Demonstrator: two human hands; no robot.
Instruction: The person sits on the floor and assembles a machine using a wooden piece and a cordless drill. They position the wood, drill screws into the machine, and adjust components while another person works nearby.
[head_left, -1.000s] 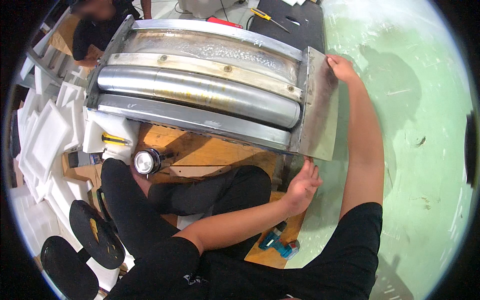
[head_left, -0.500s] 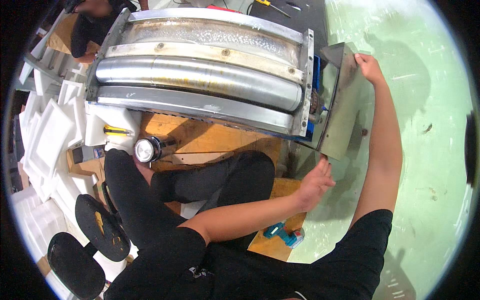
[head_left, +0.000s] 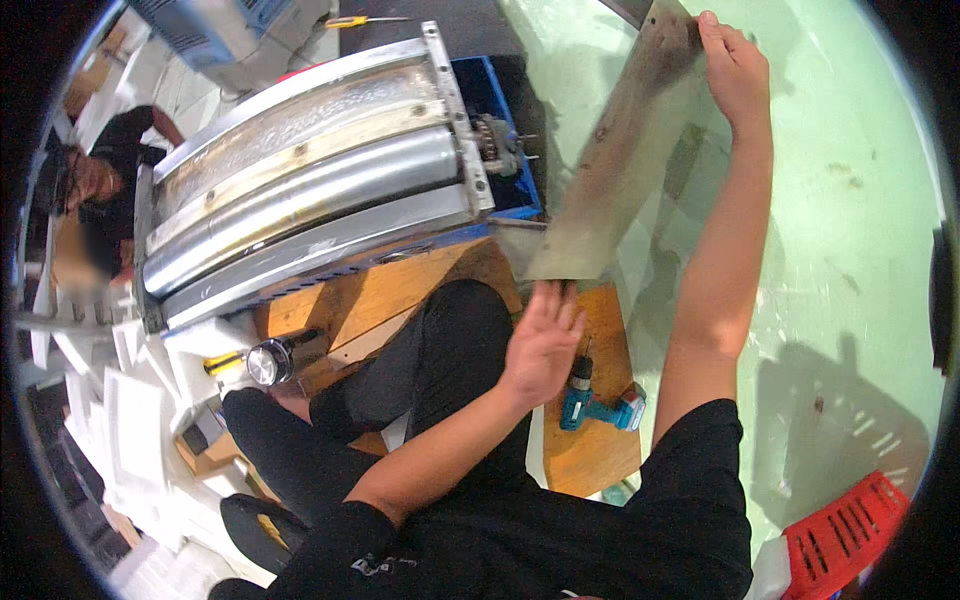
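A long greyish metal panel (head_left: 620, 150) with small holes is tilted up between my hands, to the right of the roller machine (head_left: 310, 190). My right hand (head_left: 738, 75) grips its far right corner, thumb on the near face. At its near end my left hand (head_left: 545, 345) holds the lower edge, with the fingertips partly hidden at the panel. The machine has a shiny steel roller (head_left: 310, 205) in a metal frame. At its right end, a gear mechanism (head_left: 500, 145) sits exposed in a blue housing (head_left: 520, 195).
A teal cordless drill (head_left: 590, 408) lies on a wooden board (head_left: 570, 470) by my knee. A dark, silver-topped canister (head_left: 270, 360) and a yellow cutter (head_left: 222, 362) are at left. Another person (head_left: 120, 160) sits beyond the machine. A red basket (head_left: 850, 535) stands at lower right.
Both hands have drawn the panel away from the machine's end, and its broad face now shows more. My view has turned to the right, bringing the red basket into sight.
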